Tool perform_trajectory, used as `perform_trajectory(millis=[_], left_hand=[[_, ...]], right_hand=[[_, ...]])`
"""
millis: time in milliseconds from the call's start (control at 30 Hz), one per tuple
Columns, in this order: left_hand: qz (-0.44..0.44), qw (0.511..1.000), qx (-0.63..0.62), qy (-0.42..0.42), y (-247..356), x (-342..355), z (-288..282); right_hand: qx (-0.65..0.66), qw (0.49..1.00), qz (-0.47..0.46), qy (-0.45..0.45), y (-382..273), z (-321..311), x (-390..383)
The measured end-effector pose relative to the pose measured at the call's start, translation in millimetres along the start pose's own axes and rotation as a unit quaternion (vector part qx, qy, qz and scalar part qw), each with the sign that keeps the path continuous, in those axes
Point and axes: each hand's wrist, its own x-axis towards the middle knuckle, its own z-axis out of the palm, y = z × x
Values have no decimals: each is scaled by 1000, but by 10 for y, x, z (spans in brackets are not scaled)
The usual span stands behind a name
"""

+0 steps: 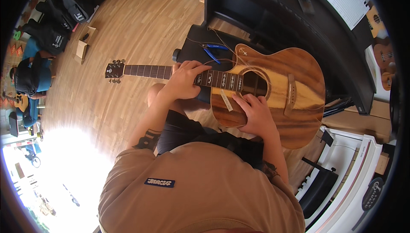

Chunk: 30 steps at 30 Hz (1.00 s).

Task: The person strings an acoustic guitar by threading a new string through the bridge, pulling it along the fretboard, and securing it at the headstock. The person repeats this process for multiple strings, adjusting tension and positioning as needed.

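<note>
Currently, the left hand (184, 80) lies over the neck (147, 71) of an acoustic guitar (305, 70), close to the body joint, with the index finger extended along the fretboard. Its grip cannot be determined: the palm side is hidden. The right hand (257, 115) rests on the soundboard at the near side of the sound hole (252, 83), fingers bent and slightly apart; whether this grip pinches anything cannot be told.

The guitar is positioned face up in front of the torso, headstock (115, 71) to the left, body and bridge (291, 94) to the right. A pale printed strip (226, 100) lies obliquely on the soundboard, between the fretboard and the near edge, just beside the right hand.

Beyond the neck, a black padded bench (194, 40) carries blue-handled cutters (211, 54), handles apart. Thin, loose strings (220, 34) curve near the cutters and toward the cutaway.

Farther out, a wooden floor (136, 23) extends to the left, with an open cardboard box (83, 47) on it. A seated person (32, 75) is at the far left. Small stringed instruments (384, 56) are located at the far right.
</note>
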Motion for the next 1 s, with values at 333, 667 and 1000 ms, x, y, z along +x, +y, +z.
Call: perform_trajectory(millis=[333, 667, 1000], left_hand=[[-7, 989, -147, 3, 92, 868, 35], [142, 982, -128, -14, 857, 1105, 493], [264, 964, -24, -16, 1281, 1136, 771]], right_hand=[[116, 978, -11, 174, 71, 79, -15], [153, 919, 3, 362, 336, 52, -282], [102, 904, 113, 398, 455, -281, -729]])
